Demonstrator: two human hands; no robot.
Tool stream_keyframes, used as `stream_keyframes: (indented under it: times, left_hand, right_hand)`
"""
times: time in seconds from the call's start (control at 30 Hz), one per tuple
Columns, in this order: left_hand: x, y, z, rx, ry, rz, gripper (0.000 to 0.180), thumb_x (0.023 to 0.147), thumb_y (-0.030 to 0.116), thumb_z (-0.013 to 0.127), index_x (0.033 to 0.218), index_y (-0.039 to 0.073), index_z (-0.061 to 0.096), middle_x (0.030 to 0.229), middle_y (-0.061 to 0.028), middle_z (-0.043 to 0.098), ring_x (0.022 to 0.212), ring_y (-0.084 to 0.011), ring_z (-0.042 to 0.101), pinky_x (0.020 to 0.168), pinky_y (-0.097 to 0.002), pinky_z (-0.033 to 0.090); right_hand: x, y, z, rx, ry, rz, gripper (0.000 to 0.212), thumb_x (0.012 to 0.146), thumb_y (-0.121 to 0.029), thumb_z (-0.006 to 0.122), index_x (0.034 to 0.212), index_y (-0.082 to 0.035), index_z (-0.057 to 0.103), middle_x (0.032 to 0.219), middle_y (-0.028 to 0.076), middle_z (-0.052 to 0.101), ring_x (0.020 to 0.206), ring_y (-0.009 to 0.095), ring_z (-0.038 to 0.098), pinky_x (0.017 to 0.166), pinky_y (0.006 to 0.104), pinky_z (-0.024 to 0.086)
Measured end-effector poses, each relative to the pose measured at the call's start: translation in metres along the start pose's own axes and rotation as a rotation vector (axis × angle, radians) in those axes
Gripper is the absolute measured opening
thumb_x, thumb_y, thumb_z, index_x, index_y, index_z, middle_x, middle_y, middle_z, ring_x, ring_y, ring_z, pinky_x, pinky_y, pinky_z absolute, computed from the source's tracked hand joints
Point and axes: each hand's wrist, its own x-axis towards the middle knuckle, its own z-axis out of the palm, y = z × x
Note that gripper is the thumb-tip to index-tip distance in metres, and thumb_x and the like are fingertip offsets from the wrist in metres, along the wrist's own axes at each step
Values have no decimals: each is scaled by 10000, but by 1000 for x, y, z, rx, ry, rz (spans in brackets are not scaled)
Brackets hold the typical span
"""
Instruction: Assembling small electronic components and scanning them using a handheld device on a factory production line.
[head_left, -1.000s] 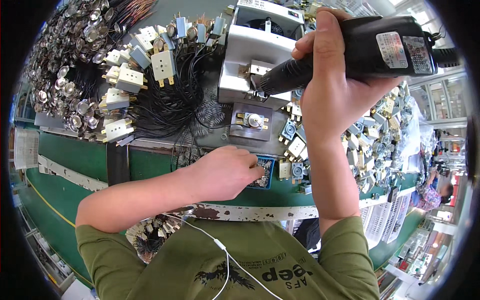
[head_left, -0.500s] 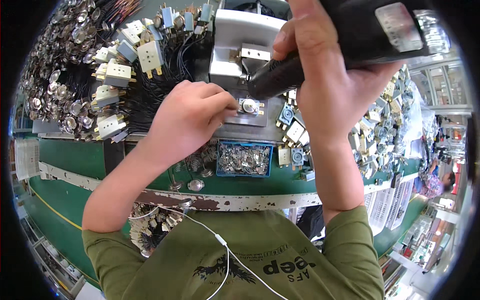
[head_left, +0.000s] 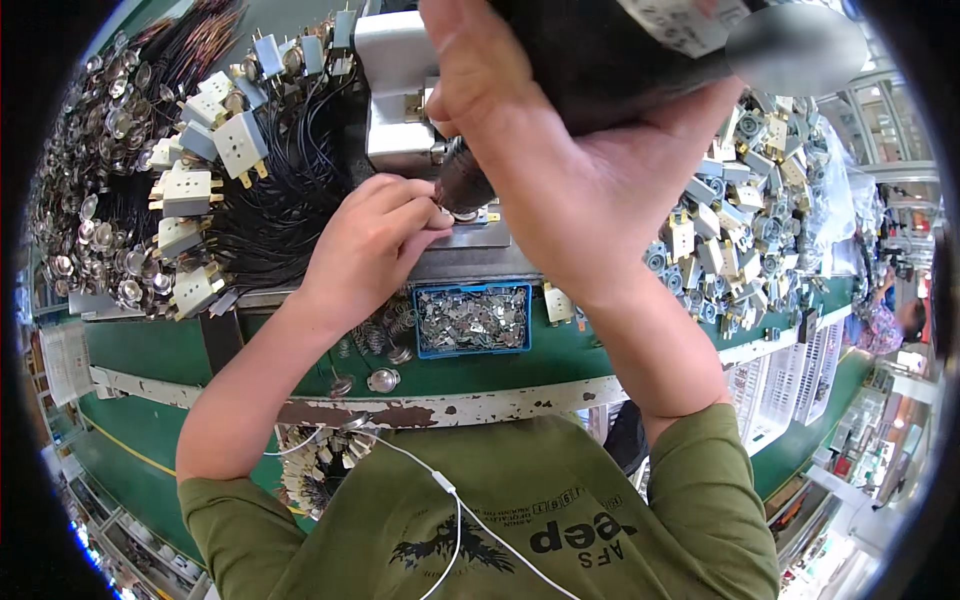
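**Two-Handed Work, Seen from Above**

Our right hand (head_left: 585, 175) grasps the black driver (head_left: 600, 70), its nose at — or just above — the component (head_left: 490, 216) on the metal block (head_left: 478, 238). Our left hand (head_left: 372, 235) sits at nine o'clock of the nose; whether its fingertips pinch anything, we cannot tell. We judge a squared driver and clear fingertips best. Six o'clock from the block, a blue tray (head_left: 470, 352) holds small metal pieces (head_left: 472, 318); at four, white crates (head_left: 775, 400) stand, contents unclear.

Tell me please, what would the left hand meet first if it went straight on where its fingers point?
Probably the black power tool's nose, close to the left hand, though depth is unclear.
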Motion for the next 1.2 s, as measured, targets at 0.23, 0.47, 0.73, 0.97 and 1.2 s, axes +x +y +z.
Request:
stream_keyframes:
  times: [0.23,0.47,0.73,0.97,1.2]
  left_hand:
    - [4,3,-1,-27,-37,-23,153,808,16,754,947,40,694,1073,-88,680,1025,-314,631,906,-419,532]
    - [-1,-6,2,-58,-8,-47,138,812,21,748,934,40,687,1038,-96,671,1001,-319,628,903,-426,523]
    - [12,1,-6,38,-74,-219,263,900,209,742,1063,33,634,992,-134,670,1026,-354,651,884,-450,536]
    - [17,1,-13,3,-314,-272,317,917,272,736,1121,43,658,964,-140,697,989,-359,689,860,-456,561]
    - [13,-15,11,-32,-145,-218,293,912,279,738,1079,48,671,974,-132,695,999,-344,684,868,-450,560]
  right_hand:
    - [-5,17,6,198,58,-133,563,852,103,750,1317,29,442,923,113,689,721,150,695,613,281,581]
    - [-4,23,5,215,-51,-69,616,847,105,752,1345,23,400,936,121,682,730,156,696,616,285,583]
    - [-19,6,-13,143,-446,263,593,844,108,755,1307,5,399,933,127,686,730,167,698,595,282,578]
    - [-6,24,-22,-185,-476,147,452,842,102,765,1212,17,519,911,95,706,703,144,696,587,270,578]
    - [-21,17,-4,-14,-479,177,386,826,109,770,1154,35,582,871,92,706,682,156,700,583,284,589]
